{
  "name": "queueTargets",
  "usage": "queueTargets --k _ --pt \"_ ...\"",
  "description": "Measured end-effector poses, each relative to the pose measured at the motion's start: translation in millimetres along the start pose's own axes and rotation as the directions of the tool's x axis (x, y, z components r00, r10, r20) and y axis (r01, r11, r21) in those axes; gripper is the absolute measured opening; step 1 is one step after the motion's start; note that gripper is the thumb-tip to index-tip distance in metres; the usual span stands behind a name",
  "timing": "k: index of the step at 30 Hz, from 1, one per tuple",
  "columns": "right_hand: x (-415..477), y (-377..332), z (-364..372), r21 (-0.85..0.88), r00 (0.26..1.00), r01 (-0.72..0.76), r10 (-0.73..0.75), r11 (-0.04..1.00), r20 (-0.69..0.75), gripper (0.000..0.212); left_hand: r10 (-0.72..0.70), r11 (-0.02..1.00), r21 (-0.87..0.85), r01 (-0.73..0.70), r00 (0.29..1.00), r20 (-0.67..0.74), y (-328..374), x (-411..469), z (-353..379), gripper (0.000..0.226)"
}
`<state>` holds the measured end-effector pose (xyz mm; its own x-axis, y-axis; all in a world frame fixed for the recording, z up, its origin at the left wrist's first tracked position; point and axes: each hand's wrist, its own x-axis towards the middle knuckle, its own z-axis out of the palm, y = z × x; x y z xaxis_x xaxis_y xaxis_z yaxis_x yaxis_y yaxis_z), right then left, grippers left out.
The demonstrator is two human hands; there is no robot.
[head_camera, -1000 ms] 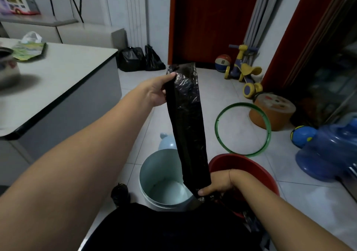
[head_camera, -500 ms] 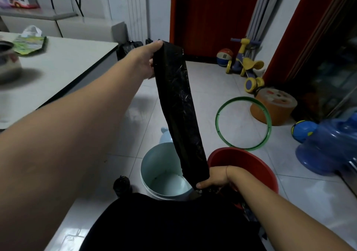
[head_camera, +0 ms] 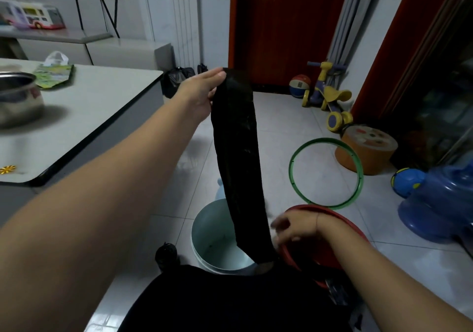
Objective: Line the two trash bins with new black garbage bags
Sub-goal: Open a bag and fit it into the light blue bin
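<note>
My left hand [head_camera: 198,96] pinches the top of a folded black plastic garbage bag [head_camera: 236,157], which hangs over a pale blue round bin [head_camera: 217,239] beside a red one [head_camera: 343,225]. My right hand [head_camera: 294,229], blurred, fingers loosely spread, holds nothing. I should find the bag's mouth and spread it wide.

**Hidden, cropped, blurred**

Long folded black plastic garbage bag [head_camera: 236,157]: lower end lost behind dark clothing at 6 o'clock. Right hand [head_camera: 294,228] motion-blurred, grip unreadable. Red round plastic bin [head_camera: 340,225] near rim covered. Steel pot [head_camera: 18,96] cropped at 9 o'clock.
</note>
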<state>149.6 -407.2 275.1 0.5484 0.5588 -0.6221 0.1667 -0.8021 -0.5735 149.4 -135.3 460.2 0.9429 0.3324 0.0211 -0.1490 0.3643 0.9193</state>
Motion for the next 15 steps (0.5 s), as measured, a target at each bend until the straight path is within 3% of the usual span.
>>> queueTargets --k 3,5,7,11,13,15 --pt "-36 -43 -37 0.206 0.948 0.238 -0.181 0.949 -0.263 0.052 0.013 0.998 -0.055 -0.016 0.999 -0.040 -14 -19 8 0.034" --pt "-57 -80 -54 0.390 0.868 0.420 -0.239 0.819 -0.434 0.053 0.014 0.996 -0.085 -0.020 0.998 -0.066 -25 -35 17 0.034" --pt "-67 -114 -63 0.482 0.804 0.513 -0.201 0.711 -0.560 0.050 -0.003 0.993 -0.114 -0.007 0.996 -0.089 -37 -50 25 0.030" --pt "-69 -152 -54 0.625 0.763 0.583 -0.086 0.519 -0.640 0.029 -0.059 0.988 -0.146 0.051 0.997 -0.056 -55 -77 38 0.021" --pt "-67 -153 -44 0.646 0.701 0.666 -0.017 0.374 -0.713 0.015 -0.089 0.983 -0.164 0.081 0.995 -0.046 -62 -85 40 0.020" --pt "-63 -148 -32 0.603 0.625 0.736 0.033 0.306 -0.780 0.012 -0.145 0.981 -0.129 0.142 0.989 -0.017 -69 -94 38 0.027"
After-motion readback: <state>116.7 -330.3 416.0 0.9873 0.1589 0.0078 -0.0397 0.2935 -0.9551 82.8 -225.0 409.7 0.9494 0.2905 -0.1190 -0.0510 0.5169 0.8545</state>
